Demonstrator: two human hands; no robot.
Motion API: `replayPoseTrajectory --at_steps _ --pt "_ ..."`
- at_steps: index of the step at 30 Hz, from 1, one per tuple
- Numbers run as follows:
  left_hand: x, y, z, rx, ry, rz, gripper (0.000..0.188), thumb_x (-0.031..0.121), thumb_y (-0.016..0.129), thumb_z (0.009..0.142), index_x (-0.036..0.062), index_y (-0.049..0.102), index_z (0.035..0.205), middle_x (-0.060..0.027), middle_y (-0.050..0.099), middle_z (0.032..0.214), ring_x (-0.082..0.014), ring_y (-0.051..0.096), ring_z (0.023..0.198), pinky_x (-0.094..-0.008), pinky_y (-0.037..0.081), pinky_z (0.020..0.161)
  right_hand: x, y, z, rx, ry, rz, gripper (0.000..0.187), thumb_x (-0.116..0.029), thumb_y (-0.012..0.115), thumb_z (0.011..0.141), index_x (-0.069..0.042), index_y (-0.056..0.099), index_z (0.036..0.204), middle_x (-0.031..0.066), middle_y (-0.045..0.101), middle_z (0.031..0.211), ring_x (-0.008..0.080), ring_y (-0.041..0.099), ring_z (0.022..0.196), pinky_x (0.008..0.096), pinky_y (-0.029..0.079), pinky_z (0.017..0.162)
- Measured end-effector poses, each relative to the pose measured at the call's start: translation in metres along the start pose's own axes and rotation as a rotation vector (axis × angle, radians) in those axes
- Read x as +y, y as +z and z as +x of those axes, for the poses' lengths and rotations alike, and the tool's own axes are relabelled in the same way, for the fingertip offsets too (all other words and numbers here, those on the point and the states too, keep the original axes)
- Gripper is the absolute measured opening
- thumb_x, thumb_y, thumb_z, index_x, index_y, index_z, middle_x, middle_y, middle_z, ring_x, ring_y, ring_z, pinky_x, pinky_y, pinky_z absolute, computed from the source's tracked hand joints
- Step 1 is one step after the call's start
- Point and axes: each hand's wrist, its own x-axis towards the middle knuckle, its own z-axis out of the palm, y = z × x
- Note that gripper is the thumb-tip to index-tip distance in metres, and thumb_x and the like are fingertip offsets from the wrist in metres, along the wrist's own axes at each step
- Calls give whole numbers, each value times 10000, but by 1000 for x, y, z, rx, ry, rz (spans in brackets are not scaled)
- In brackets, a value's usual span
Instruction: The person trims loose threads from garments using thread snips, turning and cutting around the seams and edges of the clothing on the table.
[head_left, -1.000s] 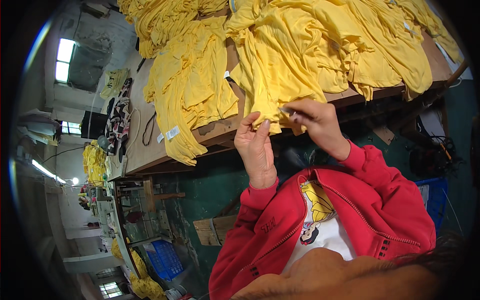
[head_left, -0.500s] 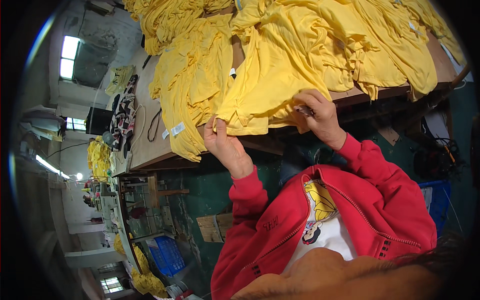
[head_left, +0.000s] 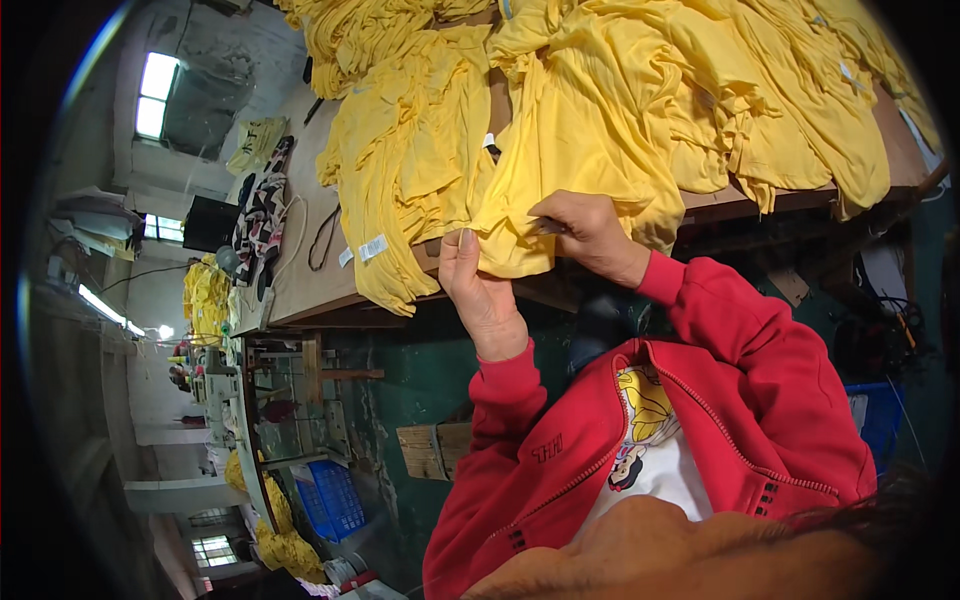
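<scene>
A yellow T-shirt (head_left: 590, 130) lies spread over the table's front edge, its lower edge drawn toward me. My left hand (head_left: 483, 290) is closed, thumb and fingers pinching the shirt at its near left corner. Just to the right, my right hand (head_left: 592, 235) curls around small dark metal thread snips (head_left: 546, 226), mostly hidden in the fingers. Their tip is close to the fabric beside my left hand; whether it touches cannot be made out.
Piles of yellow shirts (head_left: 410, 130) cover much of the wooden table (head_left: 300, 270), some with white labels (head_left: 373, 247). Patterned cloth (head_left: 262, 215) and a dark cord loop (head_left: 322, 240) lie at the left. Below are a blue crate (head_left: 330, 500) and a wooden box (head_left: 425, 450).
My right hand has moved left with the snips, close to my left hand. The left hand still pinches the shirt's edge. The whole view has shifted slightly.
</scene>
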Motion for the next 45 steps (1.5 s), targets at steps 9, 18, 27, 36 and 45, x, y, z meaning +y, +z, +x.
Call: replayPoseTrajectory --at_steps 9,18,27,36,45 --pt "-22 -5 -11 16 -6 -42 178 151 573 974 9 533 1074 -98 573 1071 -193 566 1042 -384 466 940 -10 -12 -7 77 -302 -289 243 -17 682 663 -50 663 903 83 664 824 251 658 665 337 521 553" --pt "-33 1 -19 -37 42 58 498 -122 679 807 -1 459 1238 -103 509 1209 -195 544 1111 -331 461 994 -17 -13 -19 -6 -26 2 281 10 665 718 -6 650 998 105 676 883 226 685 722 312 530 593" --pt "-39 -5 -19 -75 -51 -25 470 -137 665 812 14 488 1221 -128 556 1183 -205 575 1086 -343 467 999 -13 -7 -5 -82 521 355 167 100 564 823 72 651 963 76 685 836 121 654 832 240 521 724" --pt "-39 -11 -15 -84 -144 -134 430 -112 648 841 32 501 1218 -140 579 1173 -237 583 1103 -380 462 1021 -22 -35 1 -158 820 899 56 -14 656 831 23 669 870 35 642 766 96 586 693 224 476 669" --pt "-48 -23 -12 -156 -290 -314 302 -55 601 903 60 552 1179 -132 588 1246 -278 582 1164 -445 470 1039 -33 -33 -17 -109 310 77 187 -9 705 753 -6 641 929 92 635 784 212 644 693 300 492 616"
